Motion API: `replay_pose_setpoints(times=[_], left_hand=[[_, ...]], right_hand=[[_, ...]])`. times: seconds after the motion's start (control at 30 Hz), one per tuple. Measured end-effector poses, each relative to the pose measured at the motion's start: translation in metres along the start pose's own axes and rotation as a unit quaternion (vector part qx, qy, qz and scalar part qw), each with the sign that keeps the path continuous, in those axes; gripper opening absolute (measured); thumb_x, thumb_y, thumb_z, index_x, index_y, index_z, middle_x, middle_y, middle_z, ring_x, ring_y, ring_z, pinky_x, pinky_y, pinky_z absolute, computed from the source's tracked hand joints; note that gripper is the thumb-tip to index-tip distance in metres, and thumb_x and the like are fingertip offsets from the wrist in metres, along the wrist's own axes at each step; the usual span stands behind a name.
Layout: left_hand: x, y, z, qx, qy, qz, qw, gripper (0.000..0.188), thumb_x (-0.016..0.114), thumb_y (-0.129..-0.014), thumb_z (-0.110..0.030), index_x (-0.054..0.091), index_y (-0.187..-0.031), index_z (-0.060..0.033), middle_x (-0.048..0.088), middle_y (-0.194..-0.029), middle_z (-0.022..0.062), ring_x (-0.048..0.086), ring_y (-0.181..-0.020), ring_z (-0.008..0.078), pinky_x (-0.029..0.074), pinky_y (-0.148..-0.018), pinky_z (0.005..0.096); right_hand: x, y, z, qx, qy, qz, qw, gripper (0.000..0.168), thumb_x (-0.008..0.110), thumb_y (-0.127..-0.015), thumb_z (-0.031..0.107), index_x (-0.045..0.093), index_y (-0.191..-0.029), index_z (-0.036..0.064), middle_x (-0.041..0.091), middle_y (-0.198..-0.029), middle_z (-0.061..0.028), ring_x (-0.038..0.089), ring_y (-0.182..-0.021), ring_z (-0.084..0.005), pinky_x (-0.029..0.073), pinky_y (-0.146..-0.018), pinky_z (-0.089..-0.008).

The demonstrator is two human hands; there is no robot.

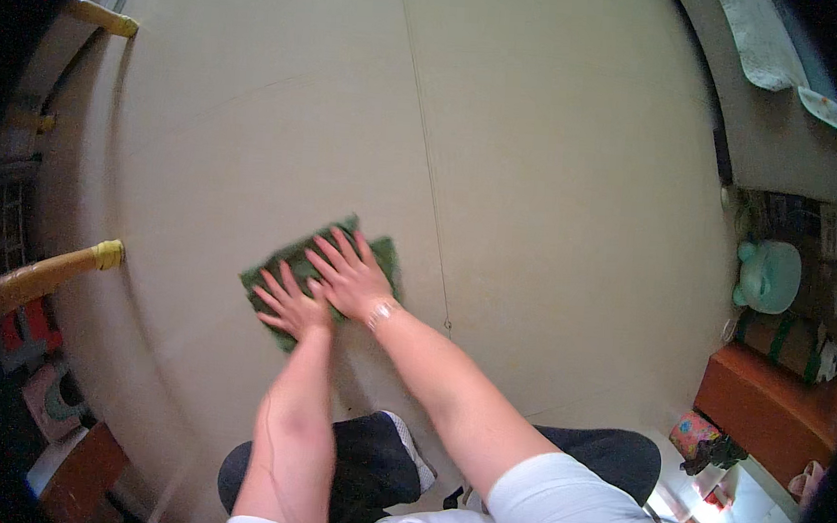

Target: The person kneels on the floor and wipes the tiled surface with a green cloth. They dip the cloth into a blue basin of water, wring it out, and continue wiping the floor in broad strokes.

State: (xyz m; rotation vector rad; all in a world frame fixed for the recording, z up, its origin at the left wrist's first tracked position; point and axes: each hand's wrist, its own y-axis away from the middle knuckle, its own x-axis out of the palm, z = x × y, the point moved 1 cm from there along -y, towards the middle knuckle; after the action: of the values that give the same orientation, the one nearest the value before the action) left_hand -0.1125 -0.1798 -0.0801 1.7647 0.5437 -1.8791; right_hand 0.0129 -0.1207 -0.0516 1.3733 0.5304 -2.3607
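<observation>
A green cloth lies on the pale beige floor in front of my bent knees. My left hand presses flat on the nearer left part of it, fingers spread. Just right of that and slightly farther out, my right hand also lies flat on the cloth with its fingers apart. The thumbs come close together. A clear bracelet circles my right wrist. Neither hand grips the cloth's edge, and both palms hide much of its middle.
Wooden furniture legs with yellow foot covers stand at left. A thin dark line runs along the floor. To the right are grey furniture, a mint-green bear-shaped item, and a reddish-brown wooden piece. My shoe rests close behind my hands.
</observation>
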Motion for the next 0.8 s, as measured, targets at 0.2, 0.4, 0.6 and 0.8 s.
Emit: replay_pose_setpoints(times=[0.2,0.4,0.6,0.8], left_hand=[[-0.034,-0.129,-0.139,0.267,0.065,-0.021,0.961,0.066,0.052,-0.093,-0.05,0.034,-0.153,-0.0309,0.025,-0.163,0.0055,0.016,-0.151,0.0328,0.009,-0.119,0.0613],[-0.043,0.008,-0.217,0.487,0.068,0.119,0.863,0.06,0.044,-0.098,-0.045,0.036,-0.153,-0.0223,0.023,-0.164,0.0006,0.012,-0.153,0.026,0.005,-0.122,0.0573],[-0.043,0.017,-0.095,0.447,0.061,0.192,0.872,0.081,0.068,-0.077,-0.054,0.039,-0.149,-0.0333,0.015,-0.166,0.002,0.005,-0.153,0.0319,-0.002,-0.118,0.066],[-0.004,-0.105,-0.015,0.173,-0.011,0.009,0.985,0.077,0.059,-0.086,-0.046,0.029,-0.155,-0.0312,0.012,-0.167,0.0027,0.008,-0.153,0.0324,0.004,-0.116,0.0677]], right_hand=[[-0.034,-0.097,-0.123,0.106,0.092,-0.061,0.988,0.062,0.056,-0.089,0.041,0.048,-0.145,0.016,0.04,-0.156,-0.0085,0.028,-0.148,-0.0305,0.013,-0.122,-0.0534],[-0.088,0.067,-0.159,0.292,0.188,0.042,0.937,0.068,0.056,-0.093,0.039,0.036,-0.151,0.01,0.032,-0.157,-0.0157,0.016,-0.151,-0.0365,0.01,-0.121,-0.0586],[-0.043,0.113,-0.059,0.264,0.112,0.186,0.94,0.067,0.047,-0.095,0.045,0.037,-0.152,0.011,0.018,-0.163,-0.0176,0.005,-0.153,-0.0379,0.003,-0.121,-0.0605],[0.004,-0.061,-0.033,0.031,0.01,0.004,0.999,0.064,0.054,-0.092,0.041,0.045,-0.147,0.009,0.032,-0.159,-0.0099,0.017,-0.151,-0.0317,0.006,-0.123,-0.0527]])
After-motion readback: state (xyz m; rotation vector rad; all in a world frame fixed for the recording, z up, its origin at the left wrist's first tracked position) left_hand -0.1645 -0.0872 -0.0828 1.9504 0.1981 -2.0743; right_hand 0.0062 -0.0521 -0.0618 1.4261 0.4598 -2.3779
